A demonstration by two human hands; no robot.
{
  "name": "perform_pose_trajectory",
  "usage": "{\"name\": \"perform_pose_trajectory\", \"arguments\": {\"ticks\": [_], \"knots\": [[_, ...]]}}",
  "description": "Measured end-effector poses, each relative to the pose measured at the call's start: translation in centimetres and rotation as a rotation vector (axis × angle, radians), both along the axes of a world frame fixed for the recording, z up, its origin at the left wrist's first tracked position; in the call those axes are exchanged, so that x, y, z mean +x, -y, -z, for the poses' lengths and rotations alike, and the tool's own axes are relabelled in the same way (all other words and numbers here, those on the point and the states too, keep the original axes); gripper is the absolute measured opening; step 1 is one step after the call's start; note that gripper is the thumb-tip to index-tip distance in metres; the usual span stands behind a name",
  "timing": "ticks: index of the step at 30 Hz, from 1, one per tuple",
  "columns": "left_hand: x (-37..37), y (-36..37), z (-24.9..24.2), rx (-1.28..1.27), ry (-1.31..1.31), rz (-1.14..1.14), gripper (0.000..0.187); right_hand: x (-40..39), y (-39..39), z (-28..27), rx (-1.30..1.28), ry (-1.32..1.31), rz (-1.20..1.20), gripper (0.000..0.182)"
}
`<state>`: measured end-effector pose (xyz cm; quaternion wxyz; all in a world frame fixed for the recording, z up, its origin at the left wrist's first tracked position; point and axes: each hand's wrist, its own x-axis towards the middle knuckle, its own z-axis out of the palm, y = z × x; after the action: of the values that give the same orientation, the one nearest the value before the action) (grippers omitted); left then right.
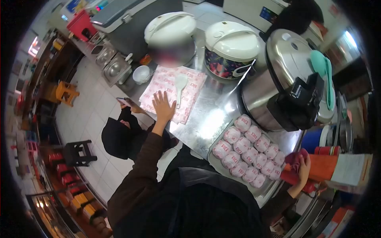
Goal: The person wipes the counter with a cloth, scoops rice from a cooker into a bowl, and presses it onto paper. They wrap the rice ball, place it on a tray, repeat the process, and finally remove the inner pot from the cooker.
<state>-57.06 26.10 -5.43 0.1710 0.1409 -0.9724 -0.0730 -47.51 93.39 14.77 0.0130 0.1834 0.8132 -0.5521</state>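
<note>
My left hand (162,107) lies flat, fingers spread, on a stack of red-printed white wrapping paper (158,81). A white rice paddle (179,88) rests on the same stack, just beyond my fingertips. Off the table's right side, my right hand (304,168) is closed on a dark red, cloth-like thing (293,162). Between my hands, a metal tray (262,195) carries rows of round bundles (243,146) wrapped in the same printed paper.
A large steel cooker (260,85) with turquoise utensils (323,67) stands at the right. Behind are a flowered rice cooker (230,59) and another white-lidded one (170,29). A person in black (119,135) holds a phone beside the table. Another person (299,18) is at the back.
</note>
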Motion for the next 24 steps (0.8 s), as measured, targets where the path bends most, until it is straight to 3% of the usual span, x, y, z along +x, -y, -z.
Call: {"name": "perform_pose_trajectory", "arguments": {"ticks": [2,5,6,7,8,10,11,13,14,15,16,17,19,21,24], "knots": [[0.2,-0.3,-0.1,0.029,-0.015,0.007,0.074,-1.3,-3.3,3.2,0.139,-0.139,0.066,0.035],[0.1,0.1,-2.7,0.166,0.025,-0.035,0.069,-4.0,-4.9,8.8,0.403,-0.021,0.067,0.045],[-0.6,1.4,-3.4,0.265,0.045,-0.069,0.068,-4.4,-3.2,9.9,0.626,-0.294,-0.144,0.038],[-1.2,3.0,-3.9,0.360,0.063,-0.103,0.067,-4.6,-0.9,8.5,0.695,-0.134,-0.256,0.037],[-2.1,4.6,-2.7,0.283,-0.007,-0.183,0.069,-4.8,2.8,5.1,0.761,0.033,-0.365,0.036],[-3.3,6.4,-3.0,0.241,0.088,-0.303,0.072,-5.7,10.2,3.1,0.521,0.164,-0.461,0.033],[-3.9,7.1,-3.1,0.218,0.139,-0.353,0.074,-6.3,14.3,3.2,0.216,0.127,-0.443,0.031],[-4.0,7.9,-5.6,0.249,0.223,-0.303,0.075,-8.1,25.9,3.0,-0.011,0.088,-0.513,0.029],[-4.2,8.3,-6.1,0.241,0.251,-0.298,0.072,-10.0,29.2,8.6,-0.264,0.026,-0.637,0.035],[-4.3,8.8,-6.2,0.233,0.281,-0.294,0.069,-10.9,34.3,9.2,-0.264,0.284,-0.596,0.043],[-4.6,9.6,-5.3,0.271,0.254,-0.286,0.062,-11.7,38.5,12.4,-0.154,0.166,-0.665,0.056],[-5.2,10.6,-3.4,0.312,0.224,-0.279,0.055,-12.3,42.5,14.6,0.112,0.063,-0.529,0.064],[-5.6,11.4,-2.6,0.410,0.220,-0.230,0.042,-14.4,47.9,17.4,0.300,-0.009,-0.374,0.069],[-5.5,11.9,-3.4,0.516,0.267,-0.137,0.030,-15.6,50.8,16.3,0.352,0.041,-0.307,0.063],[-5.4,12.2,-3.3,0.451,0.194,-0.051,0.026,-16.9,52.2,15.4,0.428,0.131,-0.329,0.052]]}}
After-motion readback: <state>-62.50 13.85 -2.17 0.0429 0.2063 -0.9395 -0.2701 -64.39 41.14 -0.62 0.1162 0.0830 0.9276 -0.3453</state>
